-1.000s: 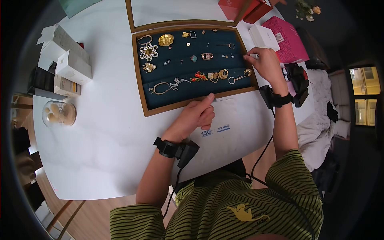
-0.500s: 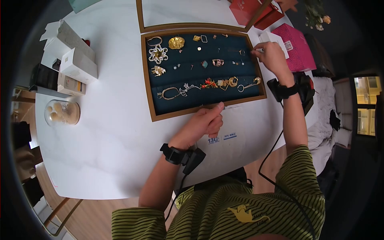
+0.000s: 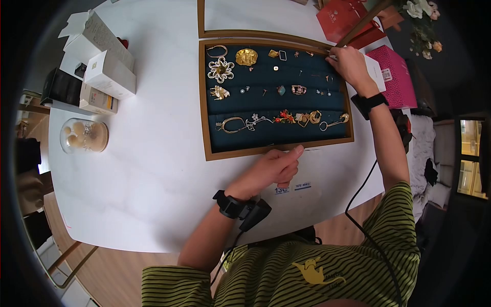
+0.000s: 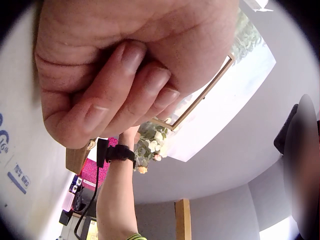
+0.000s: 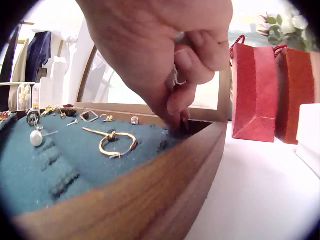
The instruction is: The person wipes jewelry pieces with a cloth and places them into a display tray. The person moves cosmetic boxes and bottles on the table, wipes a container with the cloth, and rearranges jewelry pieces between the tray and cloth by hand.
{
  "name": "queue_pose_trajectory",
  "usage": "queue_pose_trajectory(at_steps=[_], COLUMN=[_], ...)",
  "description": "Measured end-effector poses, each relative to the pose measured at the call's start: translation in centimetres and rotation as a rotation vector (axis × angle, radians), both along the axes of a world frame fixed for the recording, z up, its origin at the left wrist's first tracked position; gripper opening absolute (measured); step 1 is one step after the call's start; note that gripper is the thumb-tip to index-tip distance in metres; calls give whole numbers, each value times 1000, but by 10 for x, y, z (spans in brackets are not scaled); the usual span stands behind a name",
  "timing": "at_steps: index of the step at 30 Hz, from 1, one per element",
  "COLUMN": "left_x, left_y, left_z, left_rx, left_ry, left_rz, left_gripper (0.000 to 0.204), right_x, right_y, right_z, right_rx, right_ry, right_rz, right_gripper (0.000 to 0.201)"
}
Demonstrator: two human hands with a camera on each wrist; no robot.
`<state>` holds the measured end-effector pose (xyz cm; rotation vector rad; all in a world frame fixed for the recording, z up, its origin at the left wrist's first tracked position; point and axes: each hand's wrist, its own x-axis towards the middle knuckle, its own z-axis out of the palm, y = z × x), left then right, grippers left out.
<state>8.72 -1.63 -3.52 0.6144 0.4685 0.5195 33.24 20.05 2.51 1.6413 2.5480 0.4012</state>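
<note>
A wooden jewelry box (image 3: 279,152) with a dark teal lining (image 3: 243,105) stands with its glass lid raised. Brooches, rings and earrings sit in rows, among them a silver flower brooch (image 3: 221,69) and a gold brooch (image 3: 246,57). My right hand (image 3: 353,69) is at the back right corner, fingertips down at the lining; a small silvery piece of jewelry (image 5: 175,77) shows between its curled fingers, mostly hidden. Near those fingers lies a gold hoop earring (image 5: 117,145). By the front edge my left hand (image 3: 268,171) has its fingers curled in, thumb pointing along the wood, holding nothing visible.
Red paper bags (image 5: 254,92), a white box (image 3: 375,71) and a pink box (image 3: 393,77) stand right of the jewelry box. At the left are white cartons (image 3: 110,74) and a glass dome (image 3: 84,136). A printed sheet (image 3: 291,197) lies in front.
My right hand has moved from the box's right side to its back right corner. The head view has shifted, so the box appears further right. My left hand stays at the front edge.
</note>
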Motion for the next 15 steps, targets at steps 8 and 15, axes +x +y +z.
queue_pose_trajectory(at_steps=[8, 15], left_x=[2, 2], left_y=[-1, -2], left_z=[-4, -2], left_rx=[5, 5], left_ry=[-11, -40], left_rz=[3, 25], left_gripper=[64, 61], right_x=[23, 31], right_y=[-5, -111], right_z=[9, 63], right_rx=[119, 108], right_ry=[316, 908], right_rz=[69, -218], right_gripper=[25, 27])
